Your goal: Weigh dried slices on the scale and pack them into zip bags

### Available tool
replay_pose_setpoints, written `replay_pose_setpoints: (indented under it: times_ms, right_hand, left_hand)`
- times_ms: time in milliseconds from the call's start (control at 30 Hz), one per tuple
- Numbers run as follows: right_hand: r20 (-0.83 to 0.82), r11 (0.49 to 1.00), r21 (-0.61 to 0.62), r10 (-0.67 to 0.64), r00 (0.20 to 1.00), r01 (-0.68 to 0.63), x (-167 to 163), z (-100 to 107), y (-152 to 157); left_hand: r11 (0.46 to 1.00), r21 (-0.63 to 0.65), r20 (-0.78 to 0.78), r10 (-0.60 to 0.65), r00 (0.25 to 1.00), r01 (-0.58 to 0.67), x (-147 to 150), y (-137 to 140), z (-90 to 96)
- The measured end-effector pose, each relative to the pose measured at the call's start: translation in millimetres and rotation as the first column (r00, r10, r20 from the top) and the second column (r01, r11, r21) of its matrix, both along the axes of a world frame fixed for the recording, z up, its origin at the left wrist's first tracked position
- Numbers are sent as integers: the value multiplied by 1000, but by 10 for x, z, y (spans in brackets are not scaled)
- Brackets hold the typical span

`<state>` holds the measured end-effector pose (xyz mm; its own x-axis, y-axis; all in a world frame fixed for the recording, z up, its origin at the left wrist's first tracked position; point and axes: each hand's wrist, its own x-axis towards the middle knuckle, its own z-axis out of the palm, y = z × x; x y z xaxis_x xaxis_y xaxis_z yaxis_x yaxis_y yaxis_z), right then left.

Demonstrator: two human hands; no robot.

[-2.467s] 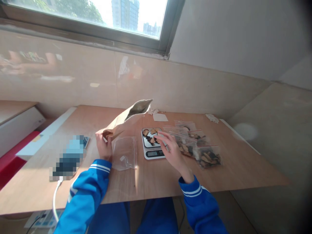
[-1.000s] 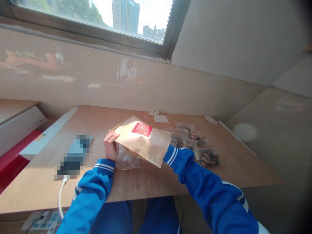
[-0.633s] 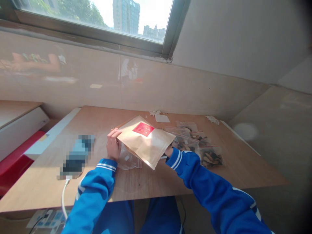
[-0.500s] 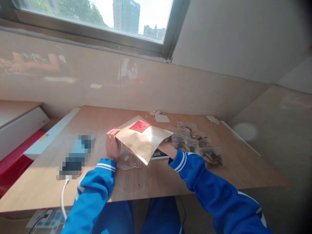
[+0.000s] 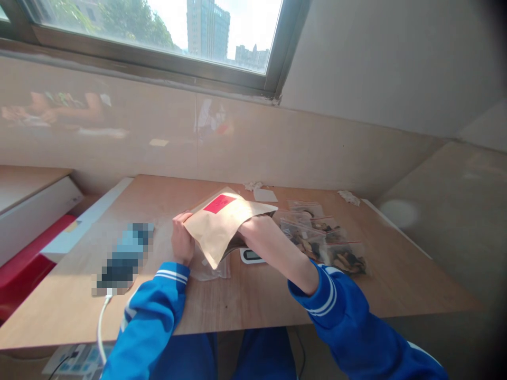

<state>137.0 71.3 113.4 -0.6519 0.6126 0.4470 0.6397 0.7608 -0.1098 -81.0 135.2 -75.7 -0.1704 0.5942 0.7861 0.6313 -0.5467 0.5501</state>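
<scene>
A tan kraft-paper pouch point(image 5: 222, 224) with a red label is held tilted above the table, its mouth facing right. My left hand point(image 5: 183, 237) is closed around its left end, fingers wrapped over the edge. Into the open mouth reaches my right hand point(image 5: 255, 228); its fingers are hidden inside, so what they hold cannot be seen. Below the pouch are a clear plastic bag point(image 5: 209, 270) and a white device with a small display point(image 5: 250, 257), probably a scale, partly covered.
Several zip bags of dark and brown dried pieces point(image 5: 348, 259) lie to the right. A blurred-out phone-like device point(image 5: 124, 258) with a white cable point(image 5: 100, 327) is at left. White paper point(image 5: 265, 195) and crumpled tissue point(image 5: 348, 198) lie along the back of the wooden table point(image 5: 269, 306).
My right hand has pushed further left and deeper into the pouch, with more forearm bared. The pouch's mouth has lifted and widened somewhat. My left hand keeps its hold.
</scene>
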Motion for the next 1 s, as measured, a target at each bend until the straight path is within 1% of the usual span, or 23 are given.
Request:
replay_pose_setpoints:
  times_ms: [100,167,233,333,433,500,567,600,667,733,767,800,867,900,967,1000]
  right_hand:
    - [22,999,19,30,999,-30,65,94,-102]
    - [-71,999,50,6,997,-3,137,105,-143]
    - [-211,999,42,-19,977,28,222,76,-147]
    - [-390,996,-87,-69,918,37,346,-19,-103]
    - [-522,969,-246,-148,840,18,439,-121,-50]
    - [-608,948,-317,-179,773,-29,487,-174,-30]
    - [-706,931,-350,-191,682,-101,544,-227,-15]
    - [-755,925,-356,-204,623,-129,583,-262,-4]
    - [-836,916,-373,-264,481,-146,694,-373,40]
    - [-867,900,-421,-362,343,-114,847,-562,121]
    - [-857,881,-464,-419,300,-92,933,-687,173]
    - [-831,855,-516,-482,280,-59,1020,-826,229]
    - [-703,753,-658,-617,353,6,1175,-1114,336]
    - [-641,715,-696,-658,396,62,1235,-1245,379]
    - [-532,686,-696,-692,488,213,1311,-1443,438]
    - [-486,685,-669,-697,528,288,1327,-1505,455]
  left_hand:
    - [1000,-19,49,26,998,-25,5,-9,-2]
    - [999,-36,69,19,997,-16,2,-15,3]
    - [998,-61,65,4,998,0,-3,-12,4]
    - [998,-63,15,1,1000,0,-10,12,-8]
    - [999,-50,-38,8,999,-9,-14,40,-31]
    - [998,-59,-54,12,998,-15,-14,52,-49]
    - [997,-68,-60,14,998,-18,-14,59,-67]
    - [997,-75,-59,15,998,-19,-15,63,-74]
    - [995,-91,-50,25,998,-30,-19,71,-82]
    - [994,-93,-35,49,998,-52,-26,79,-76]
    - [994,-84,-24,66,998,-68,-32,83,-68]
    - [994,-70,-8,85,996,-85,-37,86,-58]
    - [992,-43,39,122,992,-120,-49,89,-39]
    - [990,-34,63,137,989,-135,-54,90,-31]
    - [988,-27,104,155,982,-153,-61,89,-21]
    - [987,-25,115,158,981,-156,-63,87,-17]
